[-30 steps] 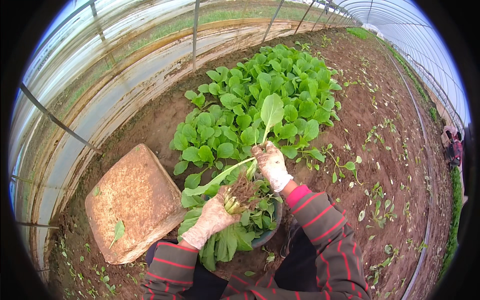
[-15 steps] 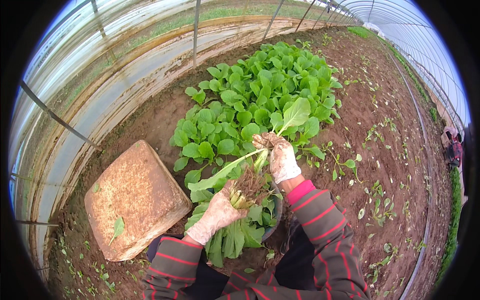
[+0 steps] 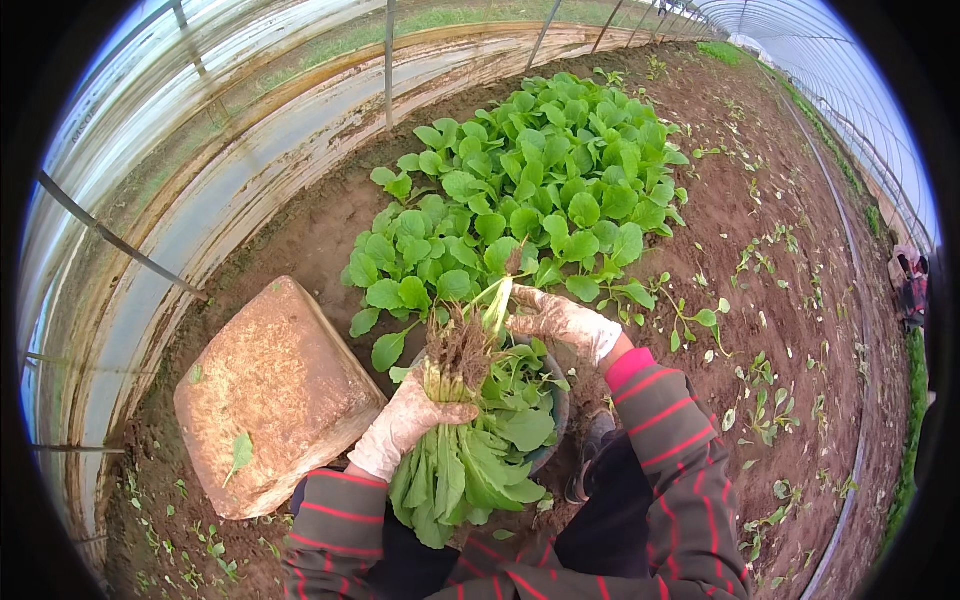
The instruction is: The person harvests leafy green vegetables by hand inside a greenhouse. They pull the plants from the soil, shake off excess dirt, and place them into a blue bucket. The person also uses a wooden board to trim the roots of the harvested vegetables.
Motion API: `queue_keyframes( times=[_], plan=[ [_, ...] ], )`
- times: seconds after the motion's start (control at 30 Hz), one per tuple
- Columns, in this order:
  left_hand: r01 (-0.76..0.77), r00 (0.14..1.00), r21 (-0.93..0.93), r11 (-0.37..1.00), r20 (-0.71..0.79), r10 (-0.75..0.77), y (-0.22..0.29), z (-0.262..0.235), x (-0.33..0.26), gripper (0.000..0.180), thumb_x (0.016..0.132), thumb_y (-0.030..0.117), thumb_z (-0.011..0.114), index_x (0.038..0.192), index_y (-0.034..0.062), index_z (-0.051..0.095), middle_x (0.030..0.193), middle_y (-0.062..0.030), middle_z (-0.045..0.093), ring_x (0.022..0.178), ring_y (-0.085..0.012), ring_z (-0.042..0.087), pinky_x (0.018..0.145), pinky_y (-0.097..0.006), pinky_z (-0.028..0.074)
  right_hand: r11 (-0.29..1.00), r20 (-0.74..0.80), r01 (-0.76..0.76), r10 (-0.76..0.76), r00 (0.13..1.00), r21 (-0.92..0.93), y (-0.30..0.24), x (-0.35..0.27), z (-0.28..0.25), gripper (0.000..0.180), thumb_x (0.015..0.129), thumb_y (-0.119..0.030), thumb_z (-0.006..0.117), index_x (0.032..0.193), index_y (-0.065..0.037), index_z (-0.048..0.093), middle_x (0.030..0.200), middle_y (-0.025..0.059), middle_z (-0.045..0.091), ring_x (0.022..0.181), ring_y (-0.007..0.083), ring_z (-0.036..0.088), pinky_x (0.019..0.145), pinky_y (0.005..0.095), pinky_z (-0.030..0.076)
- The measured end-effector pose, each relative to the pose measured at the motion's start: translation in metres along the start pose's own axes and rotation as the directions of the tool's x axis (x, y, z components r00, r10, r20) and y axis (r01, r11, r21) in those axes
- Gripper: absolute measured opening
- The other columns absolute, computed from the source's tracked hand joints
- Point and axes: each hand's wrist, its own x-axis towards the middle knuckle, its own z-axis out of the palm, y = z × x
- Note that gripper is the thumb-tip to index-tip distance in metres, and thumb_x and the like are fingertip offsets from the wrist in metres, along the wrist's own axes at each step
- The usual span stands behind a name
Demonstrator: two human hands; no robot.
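The left hand [image 3: 415, 418] is gripping a bunch of greens [image 3: 455, 475], leaves hanging by the bucket [image 3: 560, 405]. The right hand [image 3: 568, 322] is touching a single plant [image 3: 497, 309], root up; whether its fingers are gripping cannot be told.

leafy greens [image 3: 455, 480] hide most of the tub [image 3: 563, 400], floor included

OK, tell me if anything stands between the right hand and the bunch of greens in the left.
One pale-stemmed leafy green, roots up, stands between the right hand and the bunch of greens in the left hand. Nothing else visible is in the gap.
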Motion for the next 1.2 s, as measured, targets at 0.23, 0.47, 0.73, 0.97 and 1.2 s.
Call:
queue_keyframes(
  times=[0.23,0.47,0.73,0.97,1.2],
  plan=[
    [-0.033,0.998,-0.312,0.949,-0.053,0.017,-0.001,0.006,0.008,0.065,0.061,0.002,0.075,0.119,0.0027,0.044,0.104,-0.0034,0.058,0.092,-0.0124,0.053,0.083,-0.028,0.044,0.669,-0.065,0.207,-0.231,0.971,0.713,-0.029,0.007,0.045,0.037,0.09,-0.019,0.049,0.123,-0.004,0.042,0.116,0.0036,0.051,0.104,0.0123,0.049,0.092,0.0271,0.039],
    [-0.256,0.877,-0.169,0.952,-0.455,0.155,-0.003,0.002,0.013,0.053,0.066,-0.003,0.07,0.111,0.0014,0.044,0.1,-0.0051,0.058,0.086,-0.0138,0.056,0.079,-0.028,0.046,0.93,-0.752,0.352,-0.307,0.583,-0.107,-0.069,0.009,0.027,0.018,0.086,-0.016,0.054,0.099,-0.003,0.057,0.08,0.0065,0.06,0.068,0.0175,0.057,0.063,0.0289,0.046],
    [-0.454,0.646,-0.051,0.89,-0.707,0.289,-0.008,-0.003,0.037,0.05,0.071,-0.006,0.066,0.114,0.0012,0.041,0.104,-0.0078,0.057,0.091,-0.0158,0.056,0.079,-0.027,0.048,0.975,-0.505,0.161,-0.217,0.835,-0.154,-0.051,0.004,0.117,0.033,0.083,-0.025,0.058,0.107,-0.003,0.056,0.092,0.0179,0.061,0.083,0.029,0.059,0.073,0.0332,0.045],
    [-0.399,0.707,-0.18,0.899,-0.685,0.177,-0.009,-0.005,0.039,0.055,0.071,-0.003,0.067,0.117,-0.0001,0.036,0.108,-0.0095,0.054,0.097,-0.0172,0.054,0.082,-0.028,0.045,0.966,-0.483,0.188,-0.252,0.839,-0.177,-0.063,0.008,0.114,0.033,0.085,-0.025,0.054,0.102,0.003,0.056,0.087,0.0211,0.061,0.082,0.033,0.058,0.072,0.0358,0.044],
    [-0.475,0.668,-0.146,0.868,-0.702,0.247,-0.012,-0.005,0.041,0.052,0.072,-0.004,0.066,0.115,0.0008,0.037,0.108,-0.0093,0.054,0.097,-0.0171,0.054,0.083,-0.029,0.045,0.922,-0.423,0.148,-0.301,0.854,-0.358,-0.062,0.006,0.122,0.032,0.086,-0.026,0.051,0.106,-0.001,0.055,0.092,0.0223,0.059,0.086,0.0372,0.055,0.074,0.0398,0.044]
  ],
)
